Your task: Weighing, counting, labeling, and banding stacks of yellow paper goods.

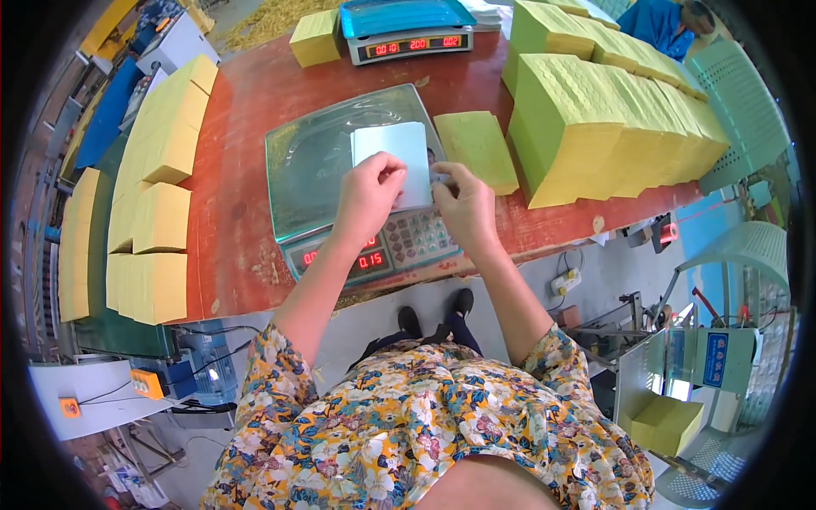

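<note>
A stack of pale blue paper sheets is over the glass-like platform of an electronic scale, between my two hands. My left hand is closed, its fingers curled over the lower left of the stack; what its fingertips pinch is hidden. At the right edge of the sheets my right hand is closed too, thumb and index finger together. Something small and dark shows by those fingertips, too small to name. Just right of the scale lies a block of yellow paper.
Tall rows of yellow paper stacks stand on the right of the red table; more stacks line its left. A second scale with a blue tray sits at the back beside a yellow block. Another person is at the far right.
</note>
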{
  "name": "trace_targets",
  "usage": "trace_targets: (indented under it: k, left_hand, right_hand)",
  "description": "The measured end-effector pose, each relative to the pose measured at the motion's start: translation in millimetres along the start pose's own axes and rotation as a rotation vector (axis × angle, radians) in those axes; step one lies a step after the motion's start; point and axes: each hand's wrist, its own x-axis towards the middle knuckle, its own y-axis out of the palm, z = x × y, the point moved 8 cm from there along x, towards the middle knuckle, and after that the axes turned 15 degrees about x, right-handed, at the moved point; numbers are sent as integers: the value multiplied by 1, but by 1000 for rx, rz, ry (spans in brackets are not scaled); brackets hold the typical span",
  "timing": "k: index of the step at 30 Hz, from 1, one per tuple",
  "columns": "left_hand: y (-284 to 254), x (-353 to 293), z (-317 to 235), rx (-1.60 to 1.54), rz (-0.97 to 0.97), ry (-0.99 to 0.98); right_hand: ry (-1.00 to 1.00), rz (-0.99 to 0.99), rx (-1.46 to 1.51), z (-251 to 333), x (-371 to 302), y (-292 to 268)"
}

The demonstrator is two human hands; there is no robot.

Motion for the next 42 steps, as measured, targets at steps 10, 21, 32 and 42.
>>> trace_targets:
  k: [10, 21, 32, 42]
  left_hand:
    - [19, 12, 5, -139, 121, -92]
    - [17, 19, 11, -401, 187, -188]
    - [15, 22, 18, -591, 175, -187]
    - [14, 18, 12, -619, 46, -135]
  right_hand:
    - [438, 35, 436, -43, -29, 0]
    - [-152, 49, 450, 19, -1, 15]
    - [89, 140, 691, 9, 9, 26]
    - [192, 103, 857, 0, 12, 23]
